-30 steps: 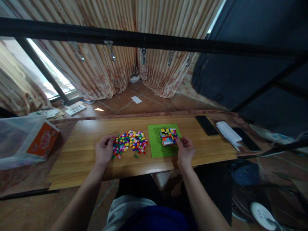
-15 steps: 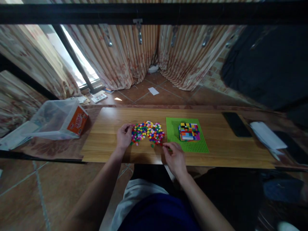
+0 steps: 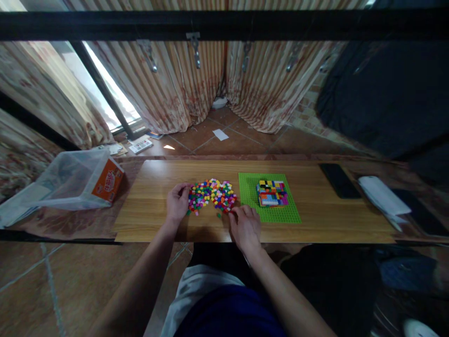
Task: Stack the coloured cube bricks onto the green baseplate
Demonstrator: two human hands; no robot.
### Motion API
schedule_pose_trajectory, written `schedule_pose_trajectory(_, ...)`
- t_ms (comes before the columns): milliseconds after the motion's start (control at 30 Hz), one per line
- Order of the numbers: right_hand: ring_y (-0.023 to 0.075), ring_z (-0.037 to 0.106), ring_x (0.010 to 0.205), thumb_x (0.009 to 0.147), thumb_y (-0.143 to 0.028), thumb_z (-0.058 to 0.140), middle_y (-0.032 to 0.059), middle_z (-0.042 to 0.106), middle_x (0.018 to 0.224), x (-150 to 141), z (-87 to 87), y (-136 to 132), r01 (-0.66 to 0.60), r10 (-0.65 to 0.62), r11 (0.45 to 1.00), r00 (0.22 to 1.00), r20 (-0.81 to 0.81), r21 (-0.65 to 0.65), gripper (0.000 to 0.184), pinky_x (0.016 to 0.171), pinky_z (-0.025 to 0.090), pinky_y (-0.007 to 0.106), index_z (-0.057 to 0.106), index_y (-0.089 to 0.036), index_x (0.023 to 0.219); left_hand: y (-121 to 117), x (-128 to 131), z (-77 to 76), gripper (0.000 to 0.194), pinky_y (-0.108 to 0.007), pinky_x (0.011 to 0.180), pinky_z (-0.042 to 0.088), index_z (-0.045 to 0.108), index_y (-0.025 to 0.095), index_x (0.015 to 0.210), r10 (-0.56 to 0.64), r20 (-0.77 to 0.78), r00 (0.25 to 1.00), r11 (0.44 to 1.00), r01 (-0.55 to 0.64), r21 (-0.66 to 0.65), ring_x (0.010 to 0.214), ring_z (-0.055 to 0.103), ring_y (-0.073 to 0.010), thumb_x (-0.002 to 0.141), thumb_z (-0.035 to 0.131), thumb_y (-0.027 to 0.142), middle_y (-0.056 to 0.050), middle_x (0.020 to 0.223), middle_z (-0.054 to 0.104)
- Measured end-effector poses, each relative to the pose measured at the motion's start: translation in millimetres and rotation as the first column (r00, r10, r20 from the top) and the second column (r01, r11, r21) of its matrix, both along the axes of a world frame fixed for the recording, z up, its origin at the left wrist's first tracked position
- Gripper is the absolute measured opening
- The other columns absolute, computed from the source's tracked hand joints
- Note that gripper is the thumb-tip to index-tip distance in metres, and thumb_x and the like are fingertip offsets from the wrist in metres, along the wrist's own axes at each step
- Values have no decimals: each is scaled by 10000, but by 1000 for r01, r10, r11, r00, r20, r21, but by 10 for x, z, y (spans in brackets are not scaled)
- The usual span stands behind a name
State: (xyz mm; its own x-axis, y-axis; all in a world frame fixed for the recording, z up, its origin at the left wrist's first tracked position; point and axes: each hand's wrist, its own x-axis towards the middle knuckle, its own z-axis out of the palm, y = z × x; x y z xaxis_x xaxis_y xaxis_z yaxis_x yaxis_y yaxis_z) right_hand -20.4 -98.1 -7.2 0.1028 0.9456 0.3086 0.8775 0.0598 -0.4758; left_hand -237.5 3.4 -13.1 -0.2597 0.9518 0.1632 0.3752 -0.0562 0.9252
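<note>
A pile of small multicoloured building bricks (image 3: 213,194) lies on the wooden table. My left hand (image 3: 178,201) is at the pile's left edge, its thumb and fingertips pressed together; whatever they may hold is too small to make out. My right hand (image 3: 246,227) touches the pile's lower right edge with bent fingers drawn together beside some red bricks, and what is between the fingertips is hidden. To its upper right, a green baseplate (image 3: 249,201) carries a blocky structure of coloured bricks (image 3: 271,193). One loose green brick (image 3: 219,215) lies just below the pile.
The wooden table (image 3: 150,187) runs across the view. A clear plastic bin (image 3: 75,175) with an orange label stands at its left. On the right lie a black phone (image 3: 339,181) and a white object (image 3: 382,194). A dark bar (image 3: 224,25) crosses above.
My right hand has moved slightly left, closer in to the pile's lower right edge. My left hand stays at the pile's left edge. The whole view has shifted a little.
</note>
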Motion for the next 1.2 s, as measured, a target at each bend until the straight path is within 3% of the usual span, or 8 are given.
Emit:
schedule_pose_trajectory(167, 234, 607, 872, 939, -299, 493, 61, 696, 892, 51, 33, -3, -8, 6, 1000, 978, -210, -7, 206, 797, 441, 366, 681, -233, 885, -4, -13, 19, 304, -286, 821, 525, 731, 161, 920, 7, -33, 999, 1000, -7, -2, 872, 676, -194, 811, 541, 372, -67, 922, 749)
schedule_pose_trajectory(300, 206, 668, 830, 909, -344, 535, 41, 734, 900, 205, 113, -41, 34, -52, 998, 872, -488, -46, 200, 778, 502, 342, 697, -227, 922, 15, -34, -6, 309, -289, 825, 531, 734, 167, 939, -9, -39, 999, 1000, 9, 3, 878, 681, -195, 809, 544, 372, -62, 938, 752)
schedule_pose_trajectory(433, 197, 686, 838, 864, -360, 594, 35, 747, 916, 457, 177, -80, 105, -92, 994, 801, -592, -12, 186, 788, 527, 341, 723, -233, 906, 30, -44, -25, 311, -298, 818, 537, 734, 164, 940, 7, -38, 999, 1000, -7, -6, 877, 684, -202, 793, 555, 372, -67, 936, 753)
schedule_pose_trajectory(633, 211, 682, 925, 880, -357, 575, 79, 742, 1003, 886, 193, -69, 217, -135, 973, 817, -561, 81, 233, 837, 526, 366, 745, -210, 943, 35, -41, -10, 319, -297, 839, 536, 732, 160, 936, 13, -45, 999, 1000, -13, -2, 895, 686, -204, 785, 557, 379, -68, 951, 754)
schedule_pose_trajectory(800, 218, 675, 890, 883, -364, 562, 104, 733, 972, 1153, 166, 3, 295, -195, 947, 843, -502, 128, 273, 820, 526, 373, 747, -179, 961, 37, -36, -6, 328, -303, 819, 539, 732, 155, 935, 14, -41, 999, 1000, -15, -15, 881, 689, -207, 788, 546, 380, -69, 942, 755)
schedule_pose_trajectory(1200, 245, 638, 814, 889, -332, 481, 125, 714, 861, 1332, 223, 243, 296, -269, 940, 949, -166, 168, 317, 767, 493, 380, 734, -143, 917, 31, -31, 17, 306, -299, 819, 541, 739, 164, 923, 19, -57, 998, 1000, -20, -7, 874, 692, -206, 788, 556, 370, -60, 929, 758)
